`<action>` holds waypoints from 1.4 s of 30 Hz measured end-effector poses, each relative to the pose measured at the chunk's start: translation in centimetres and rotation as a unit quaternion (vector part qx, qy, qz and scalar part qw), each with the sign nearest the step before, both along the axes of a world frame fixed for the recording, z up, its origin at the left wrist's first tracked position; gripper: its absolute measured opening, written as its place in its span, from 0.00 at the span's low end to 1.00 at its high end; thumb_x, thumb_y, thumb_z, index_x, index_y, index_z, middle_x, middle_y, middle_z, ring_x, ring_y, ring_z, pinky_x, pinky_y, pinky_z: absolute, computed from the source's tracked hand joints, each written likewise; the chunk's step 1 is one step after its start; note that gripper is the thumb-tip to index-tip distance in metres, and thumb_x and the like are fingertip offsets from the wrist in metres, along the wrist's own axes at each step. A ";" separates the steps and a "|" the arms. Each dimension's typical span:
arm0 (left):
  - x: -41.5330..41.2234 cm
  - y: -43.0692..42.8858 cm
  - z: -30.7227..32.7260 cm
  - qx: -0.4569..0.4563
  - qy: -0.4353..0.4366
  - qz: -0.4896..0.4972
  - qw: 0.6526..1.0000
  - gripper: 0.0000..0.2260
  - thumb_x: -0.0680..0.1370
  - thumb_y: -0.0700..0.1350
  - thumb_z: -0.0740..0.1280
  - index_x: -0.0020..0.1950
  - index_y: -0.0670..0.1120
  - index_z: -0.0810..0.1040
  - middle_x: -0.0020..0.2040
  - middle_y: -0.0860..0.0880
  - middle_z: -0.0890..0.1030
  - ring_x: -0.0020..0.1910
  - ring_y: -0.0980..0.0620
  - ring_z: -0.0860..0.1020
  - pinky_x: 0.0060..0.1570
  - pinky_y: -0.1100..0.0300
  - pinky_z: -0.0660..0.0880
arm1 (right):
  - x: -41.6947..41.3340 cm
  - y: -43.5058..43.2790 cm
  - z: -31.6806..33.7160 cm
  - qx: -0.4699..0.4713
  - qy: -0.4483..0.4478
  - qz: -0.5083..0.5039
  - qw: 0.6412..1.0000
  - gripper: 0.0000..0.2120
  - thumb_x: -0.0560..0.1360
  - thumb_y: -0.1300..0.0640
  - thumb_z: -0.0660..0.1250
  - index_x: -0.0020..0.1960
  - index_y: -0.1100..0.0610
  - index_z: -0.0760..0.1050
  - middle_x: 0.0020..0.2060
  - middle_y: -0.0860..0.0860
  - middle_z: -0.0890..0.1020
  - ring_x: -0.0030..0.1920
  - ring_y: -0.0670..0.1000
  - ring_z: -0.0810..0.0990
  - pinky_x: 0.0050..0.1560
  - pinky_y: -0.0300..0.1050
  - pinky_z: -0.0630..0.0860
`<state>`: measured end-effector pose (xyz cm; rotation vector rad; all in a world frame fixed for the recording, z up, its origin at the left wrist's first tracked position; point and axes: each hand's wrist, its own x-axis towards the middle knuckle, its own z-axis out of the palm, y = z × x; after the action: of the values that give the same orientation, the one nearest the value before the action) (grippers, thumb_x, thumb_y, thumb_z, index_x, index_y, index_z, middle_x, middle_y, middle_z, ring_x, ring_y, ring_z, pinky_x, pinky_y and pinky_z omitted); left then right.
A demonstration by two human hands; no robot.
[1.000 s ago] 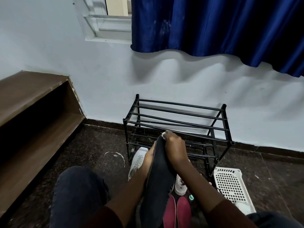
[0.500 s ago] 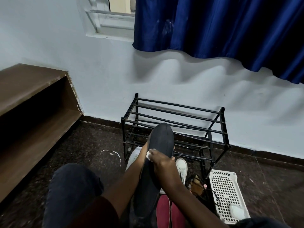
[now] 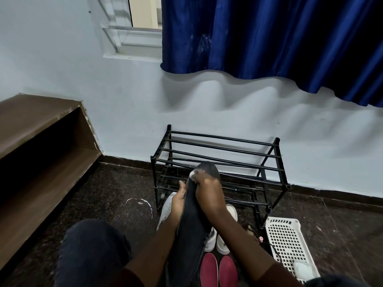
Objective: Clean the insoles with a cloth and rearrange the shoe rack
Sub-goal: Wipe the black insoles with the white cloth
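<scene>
Fingers of right hand point(image 3: 209, 193) pinch white cloth point(image 3: 192, 174) on rounded insole point(image 3: 191, 224); left hand point(image 3: 178, 201) grips edge.

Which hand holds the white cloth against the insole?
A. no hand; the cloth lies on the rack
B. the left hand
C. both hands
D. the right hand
D: the right hand holds the cloth on the far end of the insole, while the left hand only holds the insole from the side.
</scene>
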<state>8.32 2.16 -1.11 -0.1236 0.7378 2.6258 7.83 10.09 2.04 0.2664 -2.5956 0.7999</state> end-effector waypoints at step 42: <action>-0.6 0.6 0.7 0.081 -0.012 -0.024 0.996 0.25 0.44 0.39 0.85 0.38 0.39 0.83 0.35 0.42 0.81 0.34 0.50 0.82 0.36 0.62 0.80 | -1.0 0.5 1.5 -0.043 0.065 0.029 0.997 0.10 0.64 0.74 0.66 0.39 0.62 0.81 0.40 0.54 0.84 0.41 0.53 0.83 0.41 0.40 0.74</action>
<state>7.70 2.80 -0.45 -0.0886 0.5098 2.6214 6.81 10.61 3.49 0.3558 -2.4355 0.8830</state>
